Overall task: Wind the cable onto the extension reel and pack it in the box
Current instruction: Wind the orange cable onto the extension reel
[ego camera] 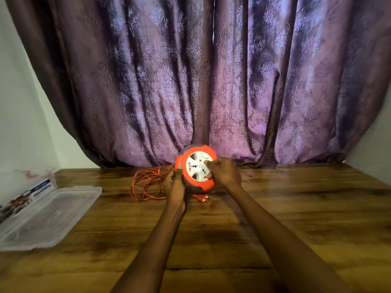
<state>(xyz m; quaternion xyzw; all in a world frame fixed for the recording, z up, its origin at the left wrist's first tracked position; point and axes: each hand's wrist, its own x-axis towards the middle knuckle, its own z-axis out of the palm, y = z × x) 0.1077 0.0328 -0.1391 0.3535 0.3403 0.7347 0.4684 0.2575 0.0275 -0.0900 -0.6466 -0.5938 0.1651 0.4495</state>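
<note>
An orange extension reel (195, 154) with a white socket face stands tilted upright at the far middle of the wooden table, near the curtain. My left hand (174, 185) grips its lower left rim, thumb on the front edge. My right hand (224, 171) rests on the white face with its fingers on the right side. Loose orange cable (146, 182) lies in tangled loops on the table to the left of the reel. The orange plug (202, 198) lies on the table just below the reel, between my wrists.
A clear plastic box (27, 182) stands at the table's left edge, its clear lid (53, 214) lying flat beside it. A purple patterned curtain (201, 81) hangs right behind the reel. The wooden table (296, 208) stretches toward me and to the right.
</note>
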